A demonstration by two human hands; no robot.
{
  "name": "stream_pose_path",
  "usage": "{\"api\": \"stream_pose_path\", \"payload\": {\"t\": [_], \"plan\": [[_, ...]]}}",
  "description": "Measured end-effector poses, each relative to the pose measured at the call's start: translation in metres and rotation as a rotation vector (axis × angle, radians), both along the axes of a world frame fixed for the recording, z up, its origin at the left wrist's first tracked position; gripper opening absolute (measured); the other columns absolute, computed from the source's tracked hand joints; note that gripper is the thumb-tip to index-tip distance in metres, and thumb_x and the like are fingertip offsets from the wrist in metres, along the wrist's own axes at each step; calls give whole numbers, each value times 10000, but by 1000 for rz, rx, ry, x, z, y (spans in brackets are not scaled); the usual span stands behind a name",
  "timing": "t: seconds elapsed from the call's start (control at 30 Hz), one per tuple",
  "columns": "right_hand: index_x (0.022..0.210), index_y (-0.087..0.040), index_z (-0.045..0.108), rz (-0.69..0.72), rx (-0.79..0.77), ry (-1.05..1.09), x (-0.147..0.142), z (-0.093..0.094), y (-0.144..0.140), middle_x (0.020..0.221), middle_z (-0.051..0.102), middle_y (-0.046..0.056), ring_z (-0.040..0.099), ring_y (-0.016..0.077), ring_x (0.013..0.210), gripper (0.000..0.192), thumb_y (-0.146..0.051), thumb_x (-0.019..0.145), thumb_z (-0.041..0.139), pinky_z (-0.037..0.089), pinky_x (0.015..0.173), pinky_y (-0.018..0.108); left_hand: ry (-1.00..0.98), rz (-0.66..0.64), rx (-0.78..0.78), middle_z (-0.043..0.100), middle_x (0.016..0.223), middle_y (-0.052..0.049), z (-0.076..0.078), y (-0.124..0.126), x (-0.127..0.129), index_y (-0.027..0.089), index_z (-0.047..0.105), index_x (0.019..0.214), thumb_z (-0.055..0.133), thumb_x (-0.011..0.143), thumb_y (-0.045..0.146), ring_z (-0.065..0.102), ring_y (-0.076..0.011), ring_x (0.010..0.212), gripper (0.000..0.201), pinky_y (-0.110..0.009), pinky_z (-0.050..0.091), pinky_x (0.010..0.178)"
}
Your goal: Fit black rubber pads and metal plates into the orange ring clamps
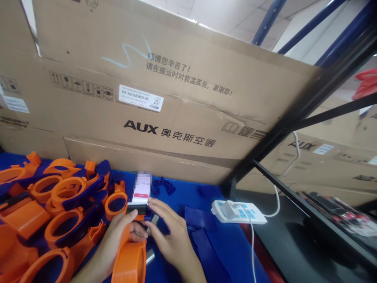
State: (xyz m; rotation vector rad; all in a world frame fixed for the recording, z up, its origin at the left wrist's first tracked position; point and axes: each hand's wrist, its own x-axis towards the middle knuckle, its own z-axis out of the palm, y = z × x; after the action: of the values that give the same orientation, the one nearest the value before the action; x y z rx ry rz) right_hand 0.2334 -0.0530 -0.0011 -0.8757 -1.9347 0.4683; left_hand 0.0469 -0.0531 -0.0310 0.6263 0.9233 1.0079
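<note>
One head-worn camera looks forward and slightly down, close above the blue table, facing cardboard boxes.

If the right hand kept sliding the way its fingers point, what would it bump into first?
The right hand points up and left, so it would probably meet the small phone standing just past its fingertips, maybe the left hand's thumb first; depth is unclear.

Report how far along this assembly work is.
Done: cannot tell; no finished pieces stand apart. In hand: left hand and right hand work a small dark part over an orange ring piece. Left: a pile of orange and blue pieces beside them.
</note>
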Motion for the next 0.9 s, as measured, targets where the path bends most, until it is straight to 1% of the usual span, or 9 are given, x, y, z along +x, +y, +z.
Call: {"api": "stream_pose_path", "payload": {"t": [0.13, 0.23, 0.37, 0.5, 0.57, 0.67, 0.77, 0.9], "plan": [[1439, -314, 603, 8, 28, -23, 2, 1, -2, 1451, 646, 62, 642, 250, 1312, 547, -119, 936, 695, 571, 1092, 418, 14, -11, 21, 775, 668, -107, 0, -1, 2, 119, 724, 799, 682, 895, 564, 711, -203, 565, 457, -267, 529, 575], [1447, -315, 600, 1, 34, -31, 2, 1, -4, 1469, 631, 61, 633, 249, 1325, 564, -105, 932, 692, 563, 1105, 421, -28, 3, 56, 783, 693, -95, -1, -3, 2, 126, 734, 888, 708, 897, 507, 725, -209, 608, 382, -277, 552, 619], [1435, -304, 617, 19, 35, -23, 3, -1, -3, 1513, 585, 67, 622, 250, 1337, 545, -93, 935, 665, 565, 1105, 419, -61, 24, 90, 798, 747, -91, -8, -3, 0, 150, 727, 1014, 755, 874, 431, 748, -234, 688, 315, -314, 583, 688], [1425, -310, 630, 19, 40, -48, 4, -3, -2, 1482, 612, 62, 633, 244, 1321, 543, -89, 930, 661, 574, 1090, 401, -68, 9, 79, 807, 767, -116, -13, 0, -3, 145, 737, 964, 802, 822, 388, 753, -251, 700, 288, -346, 599, 703], [1419, -314, 635, 18, 40, -70, 3, -3, -3, 1468, 626, 60, 638, 241, 1313, 536, -89, 933, 655, 572, 1090, 398, -67, 11, 94, 803, 750, -112, -11, 0, -2, 148, 734, 948, 808, 815, 373, 749, -251, 686, 272, -350, 602, 692], [1421, -315, 631, 17, 42, -73, 3, -3, -4, 1467, 625, 63, 640, 243, 1309, 535, -92, 935, 654, 573, 1086, 398, -68, 40, 137, 797, 736, -95, -6, -1, 1, 156, 723, 975, 797, 829, 351, 741, -241, 671, 255, -342, 599, 665], [1420, -319, 628, 17, 44, -65, 2, -2, -3, 1455, 627, 70, 644, 245, 1295, 540, -88, 932, 654, 579, 1070, 401, -62, 65, 133, 793, 726, -85, -2, -3, 4, 158, 718, 961, 801, 828, 342, 734, -231, 650, 242, -333, 595, 646], [1390, -329, 652, 24, 43, -43, 0, 0, -2, 1387, 644, 82, 684, 237, 1195, 523, -88, 926, 657, 614, 990, 380, -73, 68, 116, 792, 735, -84, 2, -4, 4, 152, 724, 934, 812, 820, 344, 731, -226, 639, 240, -334, 595, 644]]}}
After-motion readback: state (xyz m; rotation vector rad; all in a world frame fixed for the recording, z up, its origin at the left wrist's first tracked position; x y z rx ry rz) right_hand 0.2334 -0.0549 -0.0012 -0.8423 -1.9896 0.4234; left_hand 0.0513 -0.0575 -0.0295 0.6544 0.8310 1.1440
